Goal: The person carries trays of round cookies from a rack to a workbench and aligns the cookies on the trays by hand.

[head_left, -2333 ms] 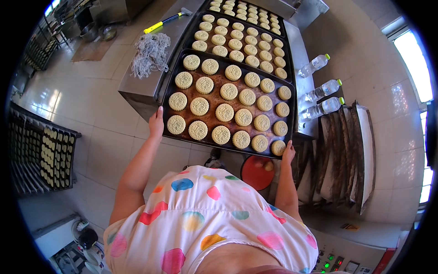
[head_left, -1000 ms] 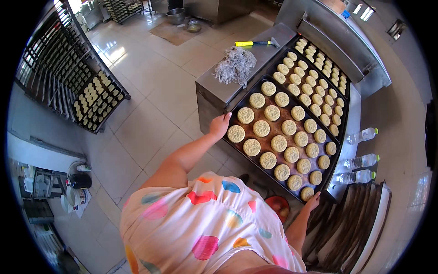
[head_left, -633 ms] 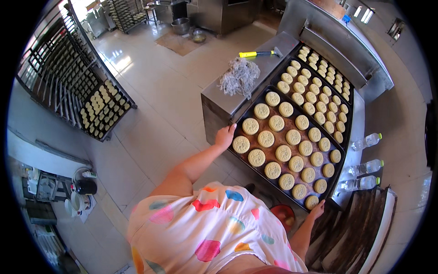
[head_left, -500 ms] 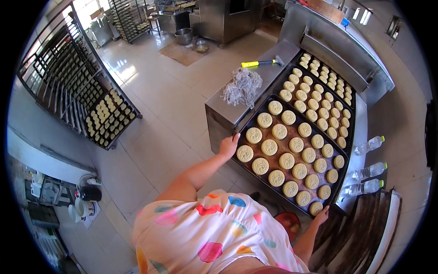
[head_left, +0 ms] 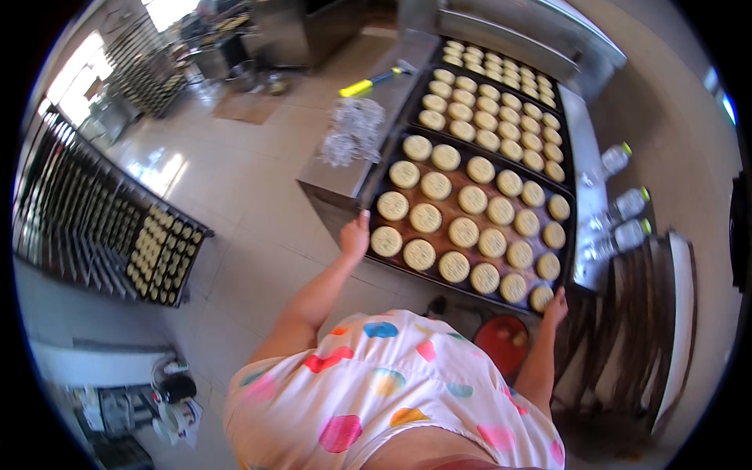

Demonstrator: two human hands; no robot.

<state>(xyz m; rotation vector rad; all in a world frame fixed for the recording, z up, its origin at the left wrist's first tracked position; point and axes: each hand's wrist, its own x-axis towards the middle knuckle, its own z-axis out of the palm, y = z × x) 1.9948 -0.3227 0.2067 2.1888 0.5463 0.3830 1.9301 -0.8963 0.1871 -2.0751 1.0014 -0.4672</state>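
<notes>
A dark baking tray [head_left: 446, 180] carries rows of round, pale pastries [head_left: 464, 233] with stamped tops. My left hand [head_left: 355, 236] is closed on its left edge, near the front corner. At the front right corner my right hand [head_left: 555, 309] grips the same tray, close to one pastry. Two more filled trays lie in line beyond it on a metal conveyor or bench, the farther one beneath a raised steel hood [head_left: 509, 39]. Fingertips under the rim are hidden.
On the metal ledge left of the trays lie a grey stringy rag [head_left: 352, 131] and a yellow-handled scraper [head_left: 368, 83]. Clear plastic bottles [head_left: 619, 207] stand at the right. A red basin [head_left: 503, 345] sits below, beside stacked dark trays [head_left: 619, 329]. A loaded rack [head_left: 94, 219] stands at far left.
My view has turned, so the trays and bench appear farther left and higher, and more level. Both hands keep their hold on the near tray.
</notes>
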